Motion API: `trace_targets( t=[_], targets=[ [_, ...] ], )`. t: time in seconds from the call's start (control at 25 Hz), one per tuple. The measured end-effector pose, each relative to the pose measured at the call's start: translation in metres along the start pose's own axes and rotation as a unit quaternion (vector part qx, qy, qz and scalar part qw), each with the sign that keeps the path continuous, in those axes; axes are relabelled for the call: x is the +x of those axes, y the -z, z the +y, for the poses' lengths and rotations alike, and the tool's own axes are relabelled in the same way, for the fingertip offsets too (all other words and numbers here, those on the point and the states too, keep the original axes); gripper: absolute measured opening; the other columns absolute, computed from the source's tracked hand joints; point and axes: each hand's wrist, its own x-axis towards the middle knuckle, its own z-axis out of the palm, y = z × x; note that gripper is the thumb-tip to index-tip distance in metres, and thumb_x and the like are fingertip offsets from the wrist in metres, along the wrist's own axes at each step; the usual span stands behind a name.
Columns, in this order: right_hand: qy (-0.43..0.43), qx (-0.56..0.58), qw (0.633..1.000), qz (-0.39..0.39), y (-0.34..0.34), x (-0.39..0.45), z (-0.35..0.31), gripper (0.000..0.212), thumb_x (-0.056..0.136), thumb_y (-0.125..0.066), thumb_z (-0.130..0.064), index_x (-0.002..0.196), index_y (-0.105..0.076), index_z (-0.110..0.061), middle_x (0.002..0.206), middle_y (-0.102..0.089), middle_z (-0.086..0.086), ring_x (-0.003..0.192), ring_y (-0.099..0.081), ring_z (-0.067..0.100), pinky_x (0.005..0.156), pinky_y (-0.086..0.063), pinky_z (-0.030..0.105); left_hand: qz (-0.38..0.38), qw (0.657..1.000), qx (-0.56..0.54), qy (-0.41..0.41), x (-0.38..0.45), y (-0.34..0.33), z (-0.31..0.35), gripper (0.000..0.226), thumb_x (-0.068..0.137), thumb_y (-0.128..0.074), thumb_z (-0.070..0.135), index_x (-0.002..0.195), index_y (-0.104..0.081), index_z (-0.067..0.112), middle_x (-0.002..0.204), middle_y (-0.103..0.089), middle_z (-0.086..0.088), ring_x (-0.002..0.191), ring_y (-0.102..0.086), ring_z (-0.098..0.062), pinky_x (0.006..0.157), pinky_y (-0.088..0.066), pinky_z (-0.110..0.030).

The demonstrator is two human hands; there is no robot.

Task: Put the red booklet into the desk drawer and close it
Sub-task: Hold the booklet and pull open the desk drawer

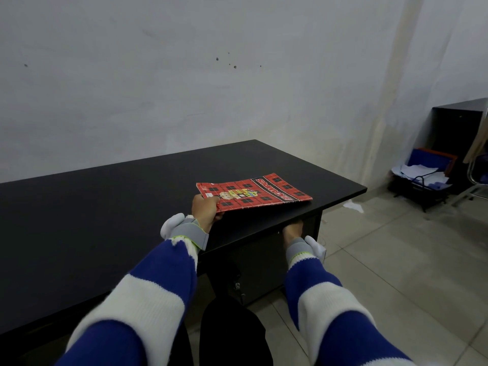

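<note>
The red booklet (258, 191), checked in black with a yellow picture, lies near the right front corner of the black desk (105, 207). Its near left corner is lifted off the desk, pinched in my left hand (206, 210). My right hand (293, 229) reaches under the desk's front edge at the top of the dark drawer front (264, 260); its fingers are hidden under the desk top, so its grip cannot be seen. The drawer looks shut.
A grey wall stands behind the desk. At the far right on the tiled floor sit a black wire rack (420, 183) with papers and blue folders, a dark cabinet (456, 128) and a chair leg (470, 191). My dark trousers (232, 334) are below the desk edge.
</note>
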Motion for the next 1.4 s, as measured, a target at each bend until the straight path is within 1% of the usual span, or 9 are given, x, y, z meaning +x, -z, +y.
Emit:
trace_targets(
  t=[0.12,0.28,0.36,0.48,0.64,0.72,0.84,1.12,1.4],
  targets=[
    [0.035,-0.063,0.997,0.02,-0.002,-0.007,0.0,0.042,0.096,-0.048,-0.023,0.133,-0.045,-0.003,0.138,-0.05,0.019,0.126,-0.048,0.034,0.109,-0.036,0.039,0.003,1.0,0.001,0.0,0.002,0.001,-0.001,0.023,0.091,-0.044,-0.003,0.073,-0.052,0.008,0.065,-0.053,-0.011,0.019,-0.043,-0.001,0.027,-0.027,-0.007],
    [-0.012,-0.108,0.994,-0.004,0.007,-0.009,0.006,0.047,0.1,-0.036,-0.018,0.144,-0.027,-0.005,0.153,-0.029,0.013,0.141,-0.029,0.026,0.118,-0.02,0.035,0.008,1.0,0.004,-0.001,0.005,0.0,-0.004,0.011,0.09,-0.046,-0.002,0.086,-0.055,0.004,0.066,-0.055,-0.01,0.02,-0.043,-0.001,0.028,-0.029,-0.009],
    [-0.02,-0.069,0.997,-0.036,0.011,-0.011,0.008,0.045,0.102,-0.03,-0.012,0.145,-0.023,-0.004,0.155,-0.024,0.013,0.144,-0.023,0.025,0.119,-0.016,0.035,0.009,1.0,0.011,-0.007,0.007,0.001,-0.004,0.018,0.09,-0.047,-0.001,0.076,-0.055,0.008,0.066,-0.056,-0.01,0.022,-0.045,-0.003,0.029,-0.03,-0.011],
    [0.038,-0.009,0.998,-0.045,0.023,-0.022,0.008,0.045,0.102,-0.026,-0.011,0.145,-0.022,0.002,0.153,-0.026,0.022,0.142,-0.024,0.033,0.118,-0.018,0.042,0.009,1.0,0.019,-0.01,0.009,0.001,-0.006,0.019,0.09,-0.048,0.001,0.074,-0.055,0.009,0.067,-0.057,-0.01,0.037,-0.05,-0.014,0.03,-0.032,-0.012],
    [-0.005,0.105,0.991,-0.081,0.035,-0.035,0.006,0.048,0.103,-0.02,-0.025,0.145,-0.021,-0.002,0.157,-0.021,0.008,0.146,-0.019,0.019,0.116,-0.016,0.027,0.007,1.0,0.022,-0.008,0.013,0.002,-0.009,0.01,0.09,-0.048,0.001,0.086,-0.055,0.007,0.081,-0.061,-0.016,0.046,-0.048,-0.018,0.031,-0.032,-0.013],
    [0.027,-0.014,0.999,-0.018,0.028,-0.025,0.01,0.045,0.101,-0.033,-0.021,0.143,-0.028,-0.004,0.151,-0.033,0.014,0.14,-0.031,0.028,0.114,-0.023,0.037,0.004,1.0,0.024,-0.01,0.014,0.001,-0.01,0.009,0.09,-0.048,0.002,0.09,-0.056,0.006,0.086,-0.061,-0.017,0.046,-0.048,-0.018,0.031,-0.032,-0.013],
    [0.086,-0.122,0.984,0.1,0.003,-0.024,0.009,0.046,0.094,-0.048,-0.015,0.135,-0.037,0.002,0.136,-0.046,0.027,0.124,-0.044,0.043,0.104,-0.035,0.05,0.008,1.0,0.019,-0.016,0.016,0.001,-0.011,0.01,0.089,-0.048,0.001,0.089,-0.057,0.006,0.086,-0.061,-0.018,0.046,-0.048,-0.019,0.033,-0.032,-0.014],
    [0.092,-0.12,0.978,0.145,-0.005,-0.024,0.023,0.043,0.089,-0.053,-0.019,0.126,-0.044,0.0,0.126,-0.054,0.022,0.114,-0.051,0.039,0.095,-0.041,0.046,0.008,1.0,0.021,-0.014,0.018,0.001,-0.014,0.026,0.089,-0.048,0.002,0.112,-0.058,-0.004,0.089,-0.061,-0.017,0.048,-0.049,-0.018,0.035,-0.033,-0.015],
    [0.07,-0.075,0.98,0.17,-0.001,-0.022,0.029,0.029,0.093,-0.05,-0.017,0.119,-0.053,-0.005,0.12,-0.059,0.017,0.109,-0.057,0.032,0.089,-0.044,0.037,0.005,1.0,0.014,-0.009,0.022,0.0,-0.017,0.029,0.088,-0.05,0.003,0.116,-0.054,-0.003,0.09,-0.061,-0.017,0.05,-0.05,-0.018,0.034,-0.033,-0.016]
  ],
)
